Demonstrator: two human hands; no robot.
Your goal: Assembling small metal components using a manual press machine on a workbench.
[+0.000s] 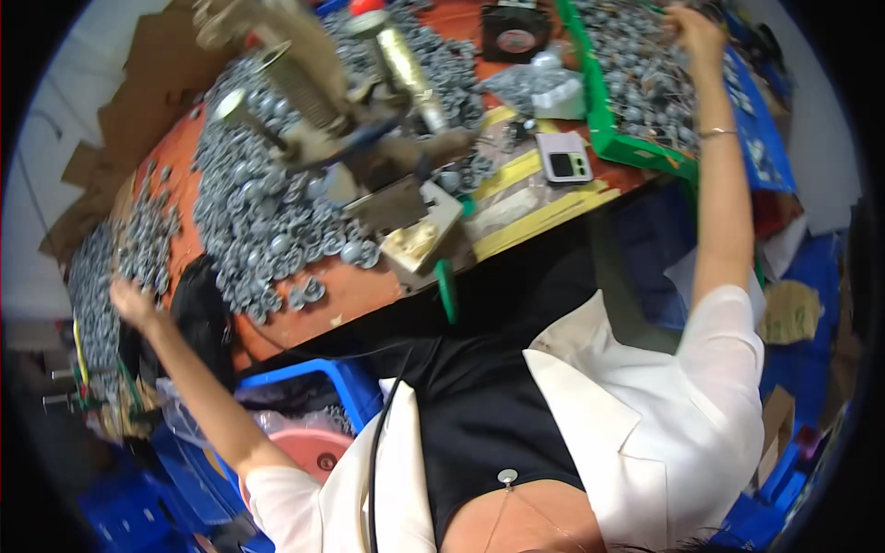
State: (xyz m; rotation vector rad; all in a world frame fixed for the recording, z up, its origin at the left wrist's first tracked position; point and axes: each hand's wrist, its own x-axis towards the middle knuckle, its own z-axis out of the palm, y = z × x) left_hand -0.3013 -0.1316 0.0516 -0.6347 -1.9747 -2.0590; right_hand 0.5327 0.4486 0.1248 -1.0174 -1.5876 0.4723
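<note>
While your left hand (135, 306), fingers loosely curled, lies beside small grey parts (147, 238) at the left of the orange-topped table (343, 300), your right hand (698, 33), fingers drawn together, is at the far right of the green-walled tray (599, 124) filled with small grey-and-brown pieces (636, 74). Whether either holds anything, you cannot tell. Between them, grey cup-shaped parts (226, 221) lie heaped around a worn metal press (309, 88).

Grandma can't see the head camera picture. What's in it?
A person reaches both ways: the left hand is by small grey parts, the right hand at a green tray of more. Between them, a metal machine stands among heaps on an orange table.
</note>
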